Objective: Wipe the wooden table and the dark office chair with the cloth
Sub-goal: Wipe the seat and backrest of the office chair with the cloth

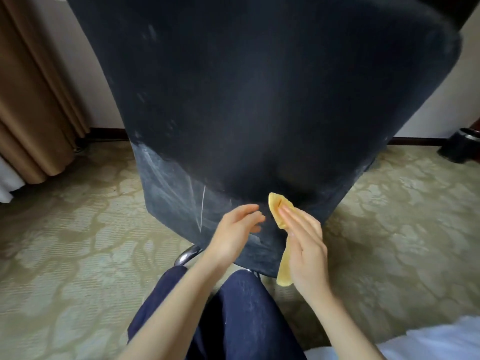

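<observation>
The dark office chair (246,100) fills the upper middle of the head view, its back turned to me, with pale dusty streaks on its lower left part. My right hand (304,248) presses a yellow cloth (279,211) against the chair's lower back with straight fingers; the cloth hangs down past my palm. My left hand (236,229) hovers just left of the cloth, close to the chair, fingers loosely bent and holding nothing. The wooden table is not in view.
A chrome chair leg (185,255) shows under the chair. Patterned beige carpet (78,242) lies all around. Brown curtains (31,100) hang at the left. A dark bin (462,145) stands at the right wall. My legs in dark trousers (233,320) are below.
</observation>
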Demonstrator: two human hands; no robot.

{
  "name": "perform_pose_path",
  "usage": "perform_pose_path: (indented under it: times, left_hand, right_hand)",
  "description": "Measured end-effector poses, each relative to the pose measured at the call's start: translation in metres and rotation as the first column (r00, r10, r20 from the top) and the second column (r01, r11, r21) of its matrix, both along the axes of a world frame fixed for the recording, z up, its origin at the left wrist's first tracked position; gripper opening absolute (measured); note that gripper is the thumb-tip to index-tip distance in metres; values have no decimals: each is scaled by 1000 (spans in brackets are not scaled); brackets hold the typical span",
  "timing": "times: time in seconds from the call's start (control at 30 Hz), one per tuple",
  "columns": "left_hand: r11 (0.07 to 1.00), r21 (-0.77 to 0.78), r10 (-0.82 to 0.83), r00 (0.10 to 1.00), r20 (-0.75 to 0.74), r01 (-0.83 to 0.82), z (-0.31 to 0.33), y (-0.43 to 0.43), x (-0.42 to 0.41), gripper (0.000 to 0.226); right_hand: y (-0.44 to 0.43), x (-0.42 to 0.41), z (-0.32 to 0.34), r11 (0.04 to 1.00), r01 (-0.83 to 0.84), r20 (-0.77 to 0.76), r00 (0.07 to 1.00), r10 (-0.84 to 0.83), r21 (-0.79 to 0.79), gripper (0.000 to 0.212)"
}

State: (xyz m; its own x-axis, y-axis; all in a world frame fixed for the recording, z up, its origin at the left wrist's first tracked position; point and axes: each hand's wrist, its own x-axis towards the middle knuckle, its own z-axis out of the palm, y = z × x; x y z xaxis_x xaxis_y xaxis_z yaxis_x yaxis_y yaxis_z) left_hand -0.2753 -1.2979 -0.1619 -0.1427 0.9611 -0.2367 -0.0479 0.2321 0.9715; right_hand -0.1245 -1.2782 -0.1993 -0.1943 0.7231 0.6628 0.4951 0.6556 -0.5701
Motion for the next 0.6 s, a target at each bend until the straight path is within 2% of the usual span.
perform_pose_path:
  times: [0.07,0.17,0.27,0.37,0.43,0.5,0.57,0.6]
  left_hand:
    - [998,30,-65,996,63,63,3,-9,17,20]
    - [992,123,-50,993,110,37,11,-18,29,17]
    - [981,194,21,998,55,-31,20,-20,22,15]
    - [972,235,14,999,45,-24,30,-22,7,19]
    - [971,238,16,999,48,-27,34,-23,-3,22]
    - [971,237,25,999,32,-32,37,-24,-9,22]
    - [972,234,20,1000,-11,-17,37,-26,-11,20]
    - [973,230,9,1000,-24,-3,36,-27,-12,19]
  right_hand:
    - [-13,-5,6,993,19,-118,993,-33,-118,35]
    - [-27,-13,20,975,7,-126,991,-36,-223,41]
    - [-32,-13,39,926,-166,-150,981,121,-338,46]
    - [-31,-5,55,774,-462,-460,852,250,-433,37]
    - [-31,0,57,720,-523,-623,765,161,-457,32]
    - [-34,1,55,731,-432,-586,809,54,-529,39]
    - [-40,-1,50,731,-364,-505,863,31,-577,49]
    - [-44,-2,47,732,-341,-468,883,35,-590,46]
